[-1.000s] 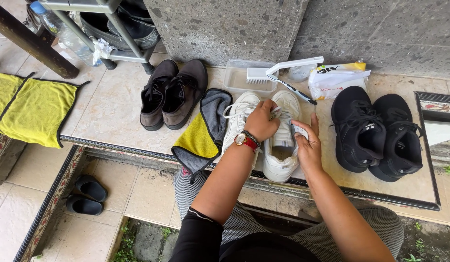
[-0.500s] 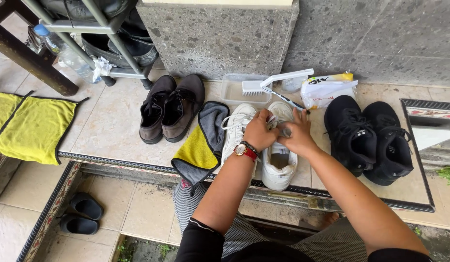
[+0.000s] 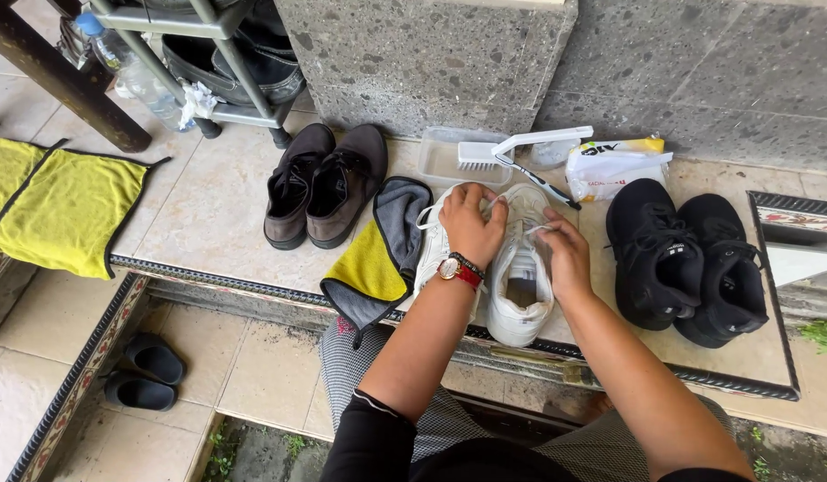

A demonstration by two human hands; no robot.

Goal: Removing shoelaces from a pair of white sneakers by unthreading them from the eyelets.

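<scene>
Two white sneakers stand side by side on the tiled ledge in front of me. My left hand (image 3: 471, 223), with a red watch on the wrist, pinches a white lace over the right white sneaker (image 3: 519, 277) and covers much of the left white sneaker (image 3: 429, 254). My right hand (image 3: 565, 259) grips the other lace end at that same shoe's tongue. A yellow and grey cloth (image 3: 378, 259) lies just left of the sneakers, draped over the ledge edge.
Brown shoes (image 3: 322, 183) stand to the left, black sneakers (image 3: 686, 259) to the right. Behind are a clear tray (image 3: 442, 159), a white brush (image 3: 521, 147) and a white packet (image 3: 610, 165). A yellow cloth (image 3: 66, 210) lies far left. Dark sandals (image 3: 141, 375) sit on the lower floor.
Both hands have shifted on the right white sneaker, from its sides to the laces near the tongue. The view has tilted slightly down.
</scene>
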